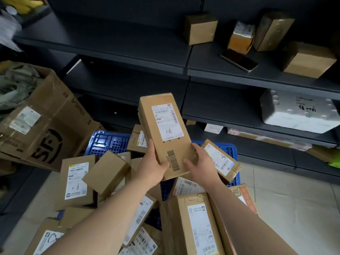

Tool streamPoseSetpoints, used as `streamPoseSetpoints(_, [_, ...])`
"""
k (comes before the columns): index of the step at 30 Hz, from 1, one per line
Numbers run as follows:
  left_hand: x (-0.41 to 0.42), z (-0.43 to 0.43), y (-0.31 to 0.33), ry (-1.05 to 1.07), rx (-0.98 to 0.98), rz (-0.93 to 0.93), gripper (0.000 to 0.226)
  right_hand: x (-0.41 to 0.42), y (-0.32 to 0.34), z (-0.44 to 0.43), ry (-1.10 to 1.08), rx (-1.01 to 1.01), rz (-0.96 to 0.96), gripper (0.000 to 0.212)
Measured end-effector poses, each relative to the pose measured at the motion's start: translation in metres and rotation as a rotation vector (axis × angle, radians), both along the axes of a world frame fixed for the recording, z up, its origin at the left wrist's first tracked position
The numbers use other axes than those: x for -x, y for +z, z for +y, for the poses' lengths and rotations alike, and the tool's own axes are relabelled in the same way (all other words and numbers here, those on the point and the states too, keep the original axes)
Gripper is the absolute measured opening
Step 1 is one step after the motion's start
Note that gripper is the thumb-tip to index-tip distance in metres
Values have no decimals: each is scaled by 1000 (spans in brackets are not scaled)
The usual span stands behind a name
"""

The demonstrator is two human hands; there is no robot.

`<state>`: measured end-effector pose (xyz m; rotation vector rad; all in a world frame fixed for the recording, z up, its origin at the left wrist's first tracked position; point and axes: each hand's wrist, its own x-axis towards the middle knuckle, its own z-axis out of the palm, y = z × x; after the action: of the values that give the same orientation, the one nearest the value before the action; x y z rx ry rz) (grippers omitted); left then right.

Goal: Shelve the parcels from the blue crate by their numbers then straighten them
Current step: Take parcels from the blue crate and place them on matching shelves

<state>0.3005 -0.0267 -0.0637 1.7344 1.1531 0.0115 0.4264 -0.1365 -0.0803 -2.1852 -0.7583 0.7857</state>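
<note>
I hold a long brown cardboard parcel (165, 133) above the blue crate (108, 140), its white label marked "1-8" facing me. My left hand (150, 164) grips its lower left edge and my right hand (200, 161) grips its lower right edge. Below, the crate is heaped with several brown parcels, among them one marked "1-6" (76, 183) at the left and another marked "1-8" (195, 221) near my right forearm. The dark shelf (128, 43) stands behind the crate.
Several small brown boxes (201, 28) and a phone (239, 59) lie on the upper right shelf board. A white foam box (298, 111) sits one board lower. A large open SF carton (42, 122) stands at the left on the floor.
</note>
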Motion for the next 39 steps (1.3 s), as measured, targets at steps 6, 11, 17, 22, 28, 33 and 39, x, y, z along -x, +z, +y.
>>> streamPoseSetpoints(6, [30,8,44,105,0,-172,77,11,50,23,85,-122,-129,63])
streamPoseSetpoints(11, [77,12,85,219,-26,-244,82,46,89,39,248,-163,-225,62])
streamPoseSetpoints(17, [162,12,122,369,-81,-288,86,118,126,63,406,-256,-267,57])
streamPoseSetpoints(22, [257,7,145,529,-127,-313,82,204,150,86,584,-286,-303,54])
streamPoseSetpoints(28, [394,-11,164,666,-205,-289,72,335,165,107,801,-301,-304,54])
streamPoseSetpoints(33, [529,-36,165,803,-212,-294,69,471,168,109,967,-301,-298,57])
streamPoseSetpoints(39, [682,-77,158,951,-161,-260,74,633,162,95,1160,-253,-283,59])
